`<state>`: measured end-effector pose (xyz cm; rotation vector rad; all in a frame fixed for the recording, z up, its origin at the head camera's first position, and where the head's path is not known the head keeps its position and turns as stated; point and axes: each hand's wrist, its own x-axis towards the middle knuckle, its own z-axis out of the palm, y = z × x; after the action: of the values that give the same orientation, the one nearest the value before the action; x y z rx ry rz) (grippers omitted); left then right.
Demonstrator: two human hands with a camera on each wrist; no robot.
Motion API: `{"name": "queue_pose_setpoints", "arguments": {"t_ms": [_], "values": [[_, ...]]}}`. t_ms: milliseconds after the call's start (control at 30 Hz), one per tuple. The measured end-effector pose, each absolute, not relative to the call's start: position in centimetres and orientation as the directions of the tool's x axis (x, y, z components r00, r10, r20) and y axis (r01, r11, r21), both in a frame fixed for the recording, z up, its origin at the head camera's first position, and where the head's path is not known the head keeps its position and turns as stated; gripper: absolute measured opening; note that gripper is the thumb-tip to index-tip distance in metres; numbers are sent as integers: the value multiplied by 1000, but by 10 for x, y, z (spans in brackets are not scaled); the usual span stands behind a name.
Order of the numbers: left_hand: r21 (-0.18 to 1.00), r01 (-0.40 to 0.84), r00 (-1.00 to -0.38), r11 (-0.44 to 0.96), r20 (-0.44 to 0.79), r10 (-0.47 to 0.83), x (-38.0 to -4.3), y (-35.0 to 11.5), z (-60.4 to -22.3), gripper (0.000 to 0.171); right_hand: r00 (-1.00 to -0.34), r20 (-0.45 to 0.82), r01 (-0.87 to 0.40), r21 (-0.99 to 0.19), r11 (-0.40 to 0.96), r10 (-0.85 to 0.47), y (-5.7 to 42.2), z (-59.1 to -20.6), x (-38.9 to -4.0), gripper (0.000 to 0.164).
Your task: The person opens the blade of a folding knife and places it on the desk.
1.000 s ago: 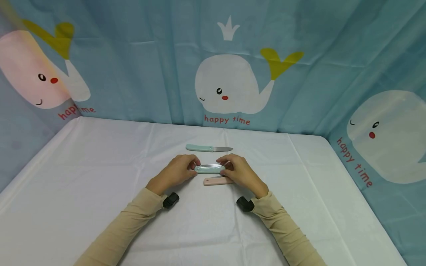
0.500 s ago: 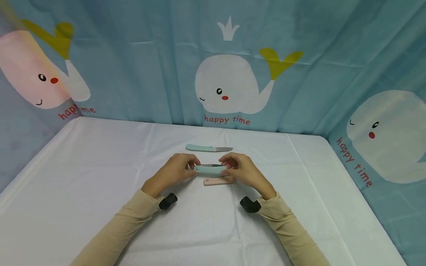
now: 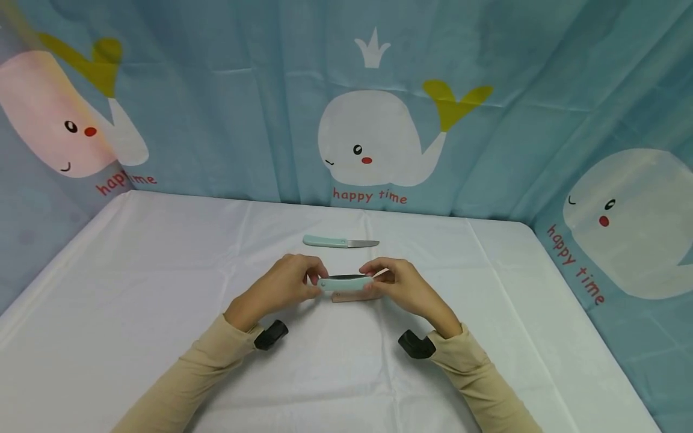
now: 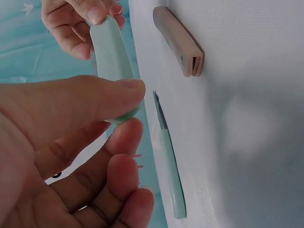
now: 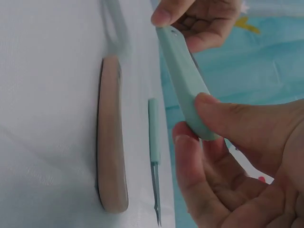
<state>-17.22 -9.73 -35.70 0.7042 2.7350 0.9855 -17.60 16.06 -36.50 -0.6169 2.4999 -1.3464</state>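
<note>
Both hands hold a mint-green folding knife (image 3: pixel 344 284) level above the table, its blade folded back along the handle. My left hand (image 3: pixel 295 278) pinches the pivot end between thumb and index finger, the other fingers loosely bent. At the opposite end, my right hand (image 3: pixel 399 284) pinches the handle's butt with thumb and fingertips. The right wrist view shows the handle (image 5: pixel 183 78) tilted, a sliver of blade along its far side. Just below it on the cloth lies a pink folding knife (image 4: pixel 178 40), folded, partly covered by the held knife in the head view.
A second mint-green knife (image 3: pixel 326 242) lies behind the hands with its blade out, pointing right. White cloth (image 3: pixel 162 270) covers the table. A blue curtain (image 3: pixel 243 120) with printed whales stands along the back and sides.
The green knife has risen off the table and come slightly nearer, rolling so its side no longer shines. Both forearms have spread a little apart; the other two knives stay put.
</note>
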Motion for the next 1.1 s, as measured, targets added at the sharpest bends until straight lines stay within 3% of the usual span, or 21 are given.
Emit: {"name": "queue_pose_setpoints", "arguments": {"t_ms": [367,600,1100], "values": [[679,382,-854,627,1,520,-168,-97,-354,15,-892,53,-260,-872,414,-448,160,-360,-171,30],[766,337,-854,548,3,520,-167,-95,-358,13,-891,50,-232,-904,358,-452,157,-356,-166,30],[835,382,-808,396,93,581,-164,-87,-358,9,-875,44,-221,-922,317,-483,147,-354,-157,30]]}}
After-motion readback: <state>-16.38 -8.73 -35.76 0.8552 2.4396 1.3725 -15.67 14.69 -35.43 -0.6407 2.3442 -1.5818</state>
